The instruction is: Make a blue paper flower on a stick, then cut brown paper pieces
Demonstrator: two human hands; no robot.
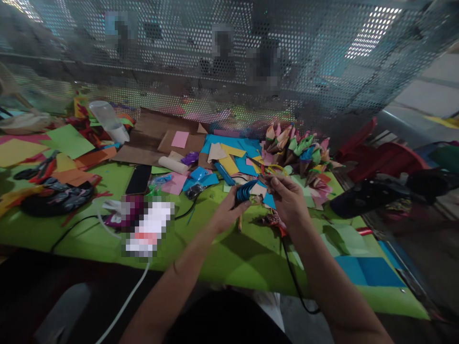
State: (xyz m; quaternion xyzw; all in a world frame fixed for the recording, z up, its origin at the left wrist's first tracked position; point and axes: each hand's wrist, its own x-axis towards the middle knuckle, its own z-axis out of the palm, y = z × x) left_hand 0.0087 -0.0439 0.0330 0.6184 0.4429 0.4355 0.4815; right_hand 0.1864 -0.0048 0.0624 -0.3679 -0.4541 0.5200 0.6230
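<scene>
Close by, paper cones (305, 152) flank the pinched right fingers (275, 182); left fingers (244, 207) clamp blue folds (245, 190).

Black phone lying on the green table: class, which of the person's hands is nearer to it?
Left. The left hand, holding blue paper, is right of the black phone; the right hand is farther right.

Dim indoor light. Brightness breaks through the holes of the mesh (158, 91) at upper left and upper right. A glaring white screen (156, 220) is masked by blocky pixels; similar blocks cover patches along the mesh. A soft shadow darkens the table (89, 243) below the left hand (230, 208) and right hand (287, 196). The lap (225, 320) is nearly black. Wide-angle distortion stretches the edges; fine detail looks soft.
</scene>
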